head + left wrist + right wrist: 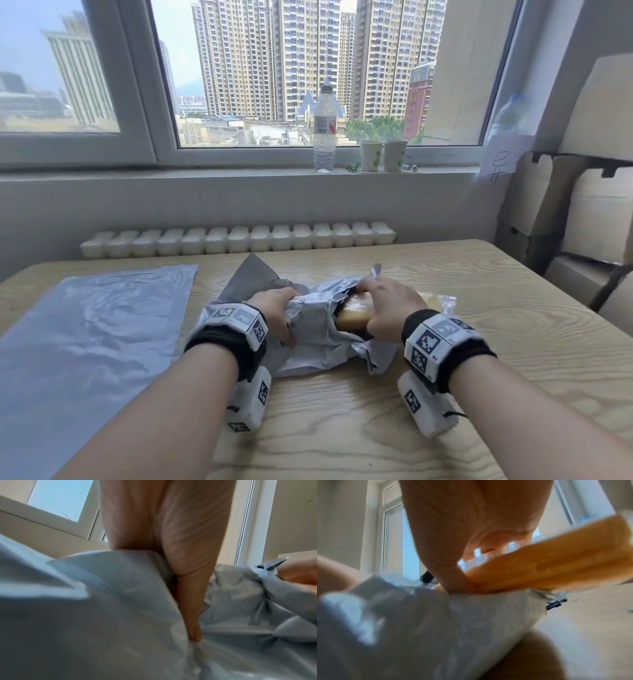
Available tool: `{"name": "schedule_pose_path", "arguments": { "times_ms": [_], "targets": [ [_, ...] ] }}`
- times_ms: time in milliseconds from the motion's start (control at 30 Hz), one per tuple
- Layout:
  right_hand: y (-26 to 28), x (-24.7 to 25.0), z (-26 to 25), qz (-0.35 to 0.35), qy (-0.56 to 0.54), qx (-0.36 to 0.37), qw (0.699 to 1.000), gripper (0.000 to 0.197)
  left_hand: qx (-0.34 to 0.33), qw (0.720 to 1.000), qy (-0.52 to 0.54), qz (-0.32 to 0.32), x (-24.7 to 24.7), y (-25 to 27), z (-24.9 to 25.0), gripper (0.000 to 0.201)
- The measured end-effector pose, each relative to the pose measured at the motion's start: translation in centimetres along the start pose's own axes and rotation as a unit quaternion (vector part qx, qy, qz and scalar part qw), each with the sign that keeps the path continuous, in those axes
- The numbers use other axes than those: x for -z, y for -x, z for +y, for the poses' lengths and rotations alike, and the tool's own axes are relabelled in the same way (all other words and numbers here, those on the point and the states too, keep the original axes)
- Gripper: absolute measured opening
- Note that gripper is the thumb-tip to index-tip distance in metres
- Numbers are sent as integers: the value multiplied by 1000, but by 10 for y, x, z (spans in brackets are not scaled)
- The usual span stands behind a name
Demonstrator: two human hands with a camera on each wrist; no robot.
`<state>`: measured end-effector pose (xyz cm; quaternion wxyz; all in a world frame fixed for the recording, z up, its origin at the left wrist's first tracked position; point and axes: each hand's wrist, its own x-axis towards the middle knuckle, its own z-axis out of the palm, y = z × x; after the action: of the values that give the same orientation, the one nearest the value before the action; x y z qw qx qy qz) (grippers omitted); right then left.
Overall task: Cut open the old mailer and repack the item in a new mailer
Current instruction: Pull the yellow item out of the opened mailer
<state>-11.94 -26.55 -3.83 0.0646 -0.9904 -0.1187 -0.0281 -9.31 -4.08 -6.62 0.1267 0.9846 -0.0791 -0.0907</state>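
The old mailer (318, 339), crumpled grey plastic with a torn dark opening, lies mid-table. My left hand (277, 311) grips its left part, thumb pressed into the folds (193, 628). My right hand (387, 308) is curled round the item (352, 317), a yellow-orange block in clear wrap that sticks out of the opening toward the right. In the right wrist view the thumb (452, 580) presses the orange item (547, 568) above the grey mailer (453, 622). A flat new mailer (85, 329) lies on the table's left.
The wooden table (496, 342) stands against a wall with a radiator (239, 240). On the sill stand a water bottle (323, 126) and two paper cups (383, 154). Cardboard boxes (596, 212) are stacked at the right. A small dark object (554, 603) lies on the table beyond the mailer.
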Motion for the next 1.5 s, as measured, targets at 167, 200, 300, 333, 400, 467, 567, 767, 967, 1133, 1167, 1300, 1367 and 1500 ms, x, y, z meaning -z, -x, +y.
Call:
{"name": "schedule_pose_path", "arguments": {
  "times_ms": [167,200,300,333,400,467,567,767,967,1133,1167,1300,1367,1500],
  "targets": [
    [4,41,18,73,1,-70,995,43,27,999,-24,-5,5,-2,0,92],
    [6,49,24,79,-13,-92,993,41,35,999,-31,-8,6,-3,1,92],
    [12,69,43,109,-71,-166,978,38,47,998,-36,-12,5,-6,1,92],
    [13,73,49,120,-93,-187,971,37,51,998,-37,-15,5,-7,2,91],
    [14,78,59,132,-137,-224,956,36,57,998,-38,-16,4,-9,1,82],
    [15,76,65,129,-179,-243,945,36,56,997,-40,-24,5,-10,3,63],
    [15,67,69,135,-235,-270,924,32,48,997,-45,-36,7,-12,1,27],
    [3,66,81,135,-360,-318,867,18,70,996,-52,-35,2,-10,-2,26],
    [-2,31,82,20,-499,-307,810,6,80,995,-47,-39,1,-10,-2,27],
    [2,-5,91,-61,-442,-361,819,6,79,995,-34,-44,1,-8,-2,21],
    [0,-8,93,-54,-422,-371,825,3,78,995,-32,-47,2,-6,-1,20],
    [5,9,80,131,-263,-322,900,21,79,995,-28,-48,3,-3,4,16],
    [9,22,64,174,-286,-283,899,26,87,995,-33,-35,6,-4,8,18],
    [15,32,22,-6,-403,-236,885,77,101,994,-47,10,26,8,24,23]
  ]
}}
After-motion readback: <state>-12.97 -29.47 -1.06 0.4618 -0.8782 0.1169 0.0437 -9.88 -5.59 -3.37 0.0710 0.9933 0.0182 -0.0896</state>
